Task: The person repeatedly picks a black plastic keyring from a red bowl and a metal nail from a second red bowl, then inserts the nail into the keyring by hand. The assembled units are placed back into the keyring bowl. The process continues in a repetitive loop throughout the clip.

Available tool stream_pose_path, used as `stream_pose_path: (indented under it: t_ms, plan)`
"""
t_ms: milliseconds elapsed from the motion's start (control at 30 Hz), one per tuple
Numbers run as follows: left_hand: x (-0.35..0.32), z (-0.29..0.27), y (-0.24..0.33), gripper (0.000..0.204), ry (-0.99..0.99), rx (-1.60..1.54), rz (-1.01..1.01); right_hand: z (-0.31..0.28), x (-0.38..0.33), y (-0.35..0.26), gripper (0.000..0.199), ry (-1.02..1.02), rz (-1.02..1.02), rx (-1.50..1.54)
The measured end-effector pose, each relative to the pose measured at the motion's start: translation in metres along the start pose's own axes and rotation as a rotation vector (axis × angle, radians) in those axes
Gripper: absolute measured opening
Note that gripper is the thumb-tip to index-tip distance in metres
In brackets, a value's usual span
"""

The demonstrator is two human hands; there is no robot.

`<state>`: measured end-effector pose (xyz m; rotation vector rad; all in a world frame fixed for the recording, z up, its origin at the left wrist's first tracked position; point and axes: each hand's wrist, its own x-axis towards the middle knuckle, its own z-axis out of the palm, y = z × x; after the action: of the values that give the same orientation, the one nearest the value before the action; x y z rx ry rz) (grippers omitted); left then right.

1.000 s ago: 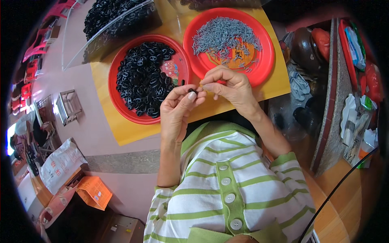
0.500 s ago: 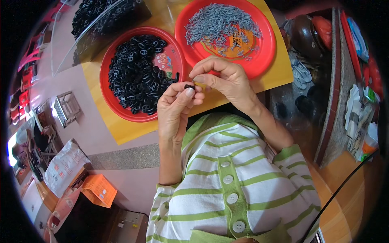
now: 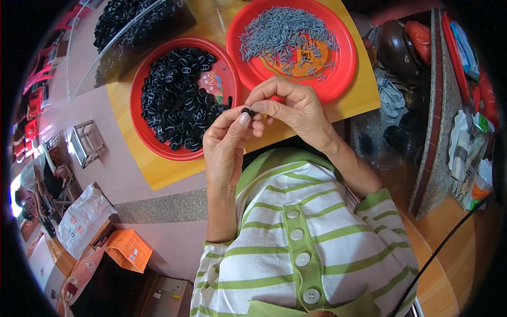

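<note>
My left hand (image 3: 226,145) and my right hand (image 3: 291,108) meet above the near edge of the yellow table (image 3: 158,169), both pinching one small black ring part (image 3: 247,111) between their fingertips. Just beyond my left hand, a red plate (image 3: 140,129) holds a heap of black ring parts (image 3: 177,105). Behind my right hand, a second red plate (image 3: 346,68) carries a pile of small grey pins (image 3: 282,34).
A clear plastic bag of more black rings (image 3: 132,26) lies at the table's far left corner. Shoes (image 3: 391,98) and a dark pot (image 3: 398,42) sit on the floor to the right, beside a shelf of clutter (image 3: 470,153). Bags (image 3: 84,216) and an orange box (image 3: 127,249) lie at lower left.
Both hands stay together on the small black part, their fingers shifting slightly on it. The view has tilted, so the plates sit higher in the picture.
</note>
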<state>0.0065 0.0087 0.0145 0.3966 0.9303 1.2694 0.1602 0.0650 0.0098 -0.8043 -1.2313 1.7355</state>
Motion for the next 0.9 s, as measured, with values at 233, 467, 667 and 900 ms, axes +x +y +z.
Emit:
stream_pose_path:
  t_ms: [233,467,667,900]
  plan:
    - [-0.002,-0.001,-0.001,0.016,0.024,0.069,0.032,0.002,-0.002,0.001,0.010,0.004,-0.054,-0.144]
    - [-0.007,-0.006,-0.008,0.015,0.050,0.103,0.009,0.007,-0.013,0.013,0.009,0.021,-0.007,-0.085]
    - [-0.008,-0.005,-0.002,0.016,0.056,0.074,0.036,0.010,-0.010,0.003,0.013,-0.022,0.052,0.084]
    - [-0.009,-0.007,0.000,0.015,0.073,0.092,0.057,0.007,-0.003,-0.004,0.013,-0.057,-0.042,-0.256]
